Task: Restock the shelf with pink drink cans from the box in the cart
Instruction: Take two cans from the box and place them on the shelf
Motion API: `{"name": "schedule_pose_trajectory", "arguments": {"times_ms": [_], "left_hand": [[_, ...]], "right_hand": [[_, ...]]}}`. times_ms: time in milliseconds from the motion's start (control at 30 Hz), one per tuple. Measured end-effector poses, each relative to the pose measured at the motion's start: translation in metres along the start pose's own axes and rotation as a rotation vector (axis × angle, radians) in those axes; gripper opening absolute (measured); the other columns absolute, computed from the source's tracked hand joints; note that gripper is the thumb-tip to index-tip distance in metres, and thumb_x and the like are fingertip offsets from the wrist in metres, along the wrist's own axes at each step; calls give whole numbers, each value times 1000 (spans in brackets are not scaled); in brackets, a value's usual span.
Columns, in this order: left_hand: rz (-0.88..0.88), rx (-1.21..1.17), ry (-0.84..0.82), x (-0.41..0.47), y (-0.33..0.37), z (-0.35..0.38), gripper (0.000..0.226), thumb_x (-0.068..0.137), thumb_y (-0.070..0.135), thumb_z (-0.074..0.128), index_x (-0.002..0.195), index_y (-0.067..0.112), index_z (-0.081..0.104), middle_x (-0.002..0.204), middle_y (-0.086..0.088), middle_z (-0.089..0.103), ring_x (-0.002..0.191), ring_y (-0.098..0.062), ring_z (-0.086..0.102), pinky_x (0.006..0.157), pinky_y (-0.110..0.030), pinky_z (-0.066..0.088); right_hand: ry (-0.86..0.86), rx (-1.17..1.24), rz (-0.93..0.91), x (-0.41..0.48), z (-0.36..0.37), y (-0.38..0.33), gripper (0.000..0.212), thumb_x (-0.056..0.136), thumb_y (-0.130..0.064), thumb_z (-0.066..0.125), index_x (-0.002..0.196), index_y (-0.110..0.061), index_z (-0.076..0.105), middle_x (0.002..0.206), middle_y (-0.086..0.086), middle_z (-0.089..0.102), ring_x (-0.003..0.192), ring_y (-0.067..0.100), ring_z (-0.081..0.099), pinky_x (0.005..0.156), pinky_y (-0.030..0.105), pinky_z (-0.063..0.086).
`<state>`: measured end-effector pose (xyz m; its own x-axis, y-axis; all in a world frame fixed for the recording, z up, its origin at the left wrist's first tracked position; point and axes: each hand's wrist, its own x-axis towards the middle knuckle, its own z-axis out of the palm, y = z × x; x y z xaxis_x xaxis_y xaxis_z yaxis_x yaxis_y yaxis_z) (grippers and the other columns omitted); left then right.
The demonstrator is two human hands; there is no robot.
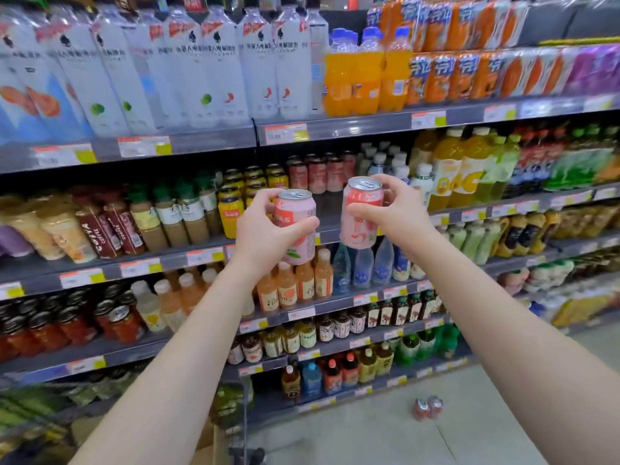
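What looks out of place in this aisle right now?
Two pink cans sit on the bare floor before the bottom shelf, away from the pink cans on the shelf.

The cart [245,431] was cut off at the bottom edge, its box hidden. Two cans on the floor [427,407] were too blurred to read (pinkish, though). Price tags [285,133] along the shelf edges were illegible.
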<state>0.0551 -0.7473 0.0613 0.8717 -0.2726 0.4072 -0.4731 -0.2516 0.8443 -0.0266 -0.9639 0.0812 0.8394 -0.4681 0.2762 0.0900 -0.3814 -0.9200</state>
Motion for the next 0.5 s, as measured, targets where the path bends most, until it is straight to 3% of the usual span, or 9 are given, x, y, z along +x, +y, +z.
{"name": "schedule_pose_trajectory", "arguments": {"times_ms": [133,267,367,500], "left_hand": [[15,26,-4,46,-23,34,60,69,42,93,120,36,61,106,19,68,94,3,67,73,-12,54],[-1,6,-3,97,-45,70,62,67,41,94,119,35,62,106,17,69,94,2,67,75,-16,55],[-13,13,-19,131,-57,93,63,66,40,95,120,36,62,107,20,68,95,4,66,67,-12,55],[-21,55,11,166,-69,118,67,63,45,94,121,36,62,109,20,68,99,4,65,84,-20,55]], "right_hand": [[2,4,28,58,1,35,54,76,-26,88,120,-35,58,113,-5,69,102,12,68,84,35,60],[2,-15,35,117,3,60,45,76,-20,87,107,-37,60,107,-8,70,100,10,69,81,31,60],[6,-32,31,157,4,72,49,76,-19,88,111,-36,58,110,-7,71,99,7,68,81,29,60],[4,-21,54,201,6,92,60,77,-19,88,127,-31,55,108,-11,65,96,0,64,75,19,54]]}}
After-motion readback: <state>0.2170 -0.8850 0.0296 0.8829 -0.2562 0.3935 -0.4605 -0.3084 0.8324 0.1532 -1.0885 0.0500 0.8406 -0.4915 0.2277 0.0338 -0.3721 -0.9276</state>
